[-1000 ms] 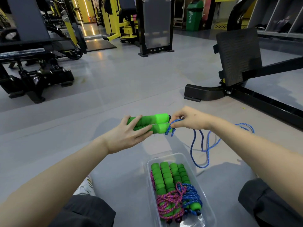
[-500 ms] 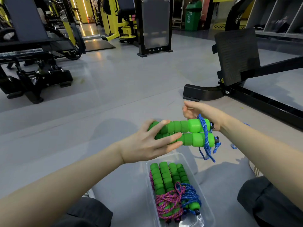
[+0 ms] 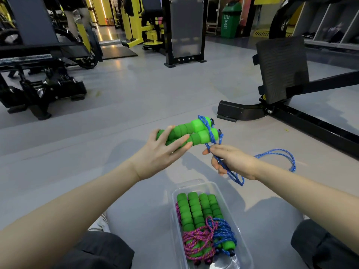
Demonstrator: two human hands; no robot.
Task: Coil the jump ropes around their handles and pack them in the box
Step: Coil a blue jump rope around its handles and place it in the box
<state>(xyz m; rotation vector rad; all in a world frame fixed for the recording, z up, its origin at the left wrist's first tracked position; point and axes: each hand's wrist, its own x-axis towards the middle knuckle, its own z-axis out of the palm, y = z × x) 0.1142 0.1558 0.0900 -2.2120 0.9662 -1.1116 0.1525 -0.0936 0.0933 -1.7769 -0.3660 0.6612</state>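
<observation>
So, floor: smooth grey gym floor. A person sits on it, with dark-trousered knees at the bottom corners.
Room: gym. A black machine stands far left, yellow machines at the back, a green bin back right, and a black footplate on a frame at right.
Left hand: holds the handles up off the floor. Fingers lie nearly straight across them, the thumb is hidden behind, and the hand is clamped on the pair.
Right hand: just below the handles' capped ends. Thumb and forefinger pinch the rope, with the other fingers curled round it.
Handles: two of green ribbed foam, side by side and touching, tilted up to the right, with black end caps.
Rope: blue and braided. A few turns wrap the handles near the caps, then it runs down through the right hand. Loose loops trail past the right forearm.
Box: clear plastic, on the floor between the knees, below the hands. It holds four packed handles side by side, with a pink coil and a blue coil wound round their near ends.
</observation>
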